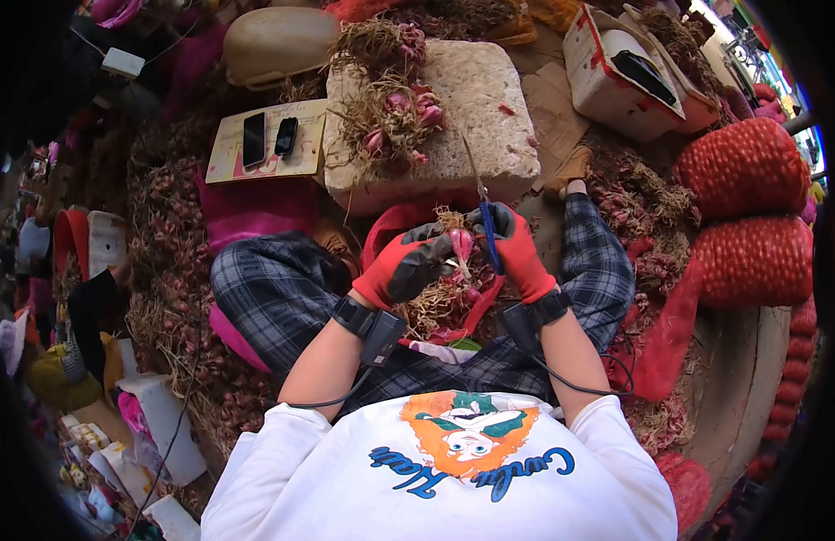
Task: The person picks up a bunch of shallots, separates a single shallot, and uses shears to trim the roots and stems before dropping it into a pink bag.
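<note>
My left hand [414, 261], in a red and grey glove, is closed on a pink-red shallot [461, 243] with dry roots on top. Close by on the right, my right hand [516, 248], gloved the same way, grips blue-handled scissors [489, 236], their blades pointing up and away from me. Between my legs, below both hands, lies a container with trimmed bulbs and dry stalks [435, 307]. Ahead, a bundle of shallots with tangled roots [399, 117] rests on a pale foam block [485, 90].
Left of the block, a phone [254, 140] and a small black device [287, 136] lie on a yellow board [223, 149]. Heaped shallots [169, 270] spread leftward. Filled red net sacks [746, 167] stand at right, a foam box [615, 77] at upper right.
</note>
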Demonstrator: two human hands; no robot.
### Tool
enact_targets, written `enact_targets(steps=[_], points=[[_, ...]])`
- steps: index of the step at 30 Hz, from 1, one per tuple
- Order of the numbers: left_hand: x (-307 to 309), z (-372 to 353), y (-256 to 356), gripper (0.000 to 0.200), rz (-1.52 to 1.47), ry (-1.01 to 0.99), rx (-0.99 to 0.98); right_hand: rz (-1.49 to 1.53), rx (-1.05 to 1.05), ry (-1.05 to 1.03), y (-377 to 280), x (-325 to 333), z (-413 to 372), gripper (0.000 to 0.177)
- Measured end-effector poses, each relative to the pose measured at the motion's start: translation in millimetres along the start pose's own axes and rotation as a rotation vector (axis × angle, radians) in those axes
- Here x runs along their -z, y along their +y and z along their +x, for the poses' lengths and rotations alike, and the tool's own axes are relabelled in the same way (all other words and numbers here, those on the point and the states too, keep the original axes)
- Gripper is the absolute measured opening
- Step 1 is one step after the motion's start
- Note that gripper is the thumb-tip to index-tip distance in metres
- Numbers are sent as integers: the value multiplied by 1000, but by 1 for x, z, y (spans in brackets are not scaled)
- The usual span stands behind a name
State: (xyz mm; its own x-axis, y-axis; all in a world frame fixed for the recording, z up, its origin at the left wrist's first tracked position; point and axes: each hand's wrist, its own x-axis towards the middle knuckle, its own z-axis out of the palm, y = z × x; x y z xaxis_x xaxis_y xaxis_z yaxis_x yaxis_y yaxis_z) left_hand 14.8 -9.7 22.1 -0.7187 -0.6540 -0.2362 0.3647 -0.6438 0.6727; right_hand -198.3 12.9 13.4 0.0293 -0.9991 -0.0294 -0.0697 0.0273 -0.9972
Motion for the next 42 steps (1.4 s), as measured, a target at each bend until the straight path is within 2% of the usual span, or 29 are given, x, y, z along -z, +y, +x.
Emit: enact_targets(steps=[2, 5, 6, 8, 11, 14, 17, 20, 23, 26, 29, 32, 35, 38, 42], points=[[4, 3, 1, 26, 574, -53, -294, 131, -170, 40, 6, 7, -4, 25], [20, 13, -10, 28, 1102, -72, -419, 414, -374, 5, -3, 9, -17, 25], [25, 14, -9, 28, 1348, -83, -401, 432, -352, -4, -13, 5, -20, 24], [24, 15, -8, 28, 1206, -43, -278, 471, -299, -9, -32, -8, -22, 23], [5, 8, -12, 31, 33, 115, 25, 379, -279, 7, -36, -10, -20, 24], [-7, 6, -4, 24, 38, 213, 53, 403, -223, 57, -19, -2, -19, 25], [11, 11, -9, 27, 137, 211, 67, 379, -274, 59, -20, 5, -21, 25], [18, 17, -13, 25, 194, 183, -82, 254, -221, 120, -28, 0, -23, 26], [16, 17, -21, 27, 381, 227, -246, -106, 54, 92, -28, -8, -20, 29], [18, 13, -21, 28, 365, 277, -147, -341, 134, 93, -37, -16, -18, 29], [9, 11, -17, 33, 91, 240, -106, -221, 96, 123, -45, -25, -18, 27], [4, 10, -10, 32, 61, 246, -1, -160, 1, 168, -36, -23, -17, 27], [-5, 3, 0, 32, -1, 180, 44, -89, 12, 162, -22, -18, -17, 26], [4, 12, -13, 33, -30, 187, 41, 83, -82, 111, -14, -5, -20, 23], [12, 9, -14, 37, -50, -30, 16, 375, -344, -69, -23, 12, -25, 25]])
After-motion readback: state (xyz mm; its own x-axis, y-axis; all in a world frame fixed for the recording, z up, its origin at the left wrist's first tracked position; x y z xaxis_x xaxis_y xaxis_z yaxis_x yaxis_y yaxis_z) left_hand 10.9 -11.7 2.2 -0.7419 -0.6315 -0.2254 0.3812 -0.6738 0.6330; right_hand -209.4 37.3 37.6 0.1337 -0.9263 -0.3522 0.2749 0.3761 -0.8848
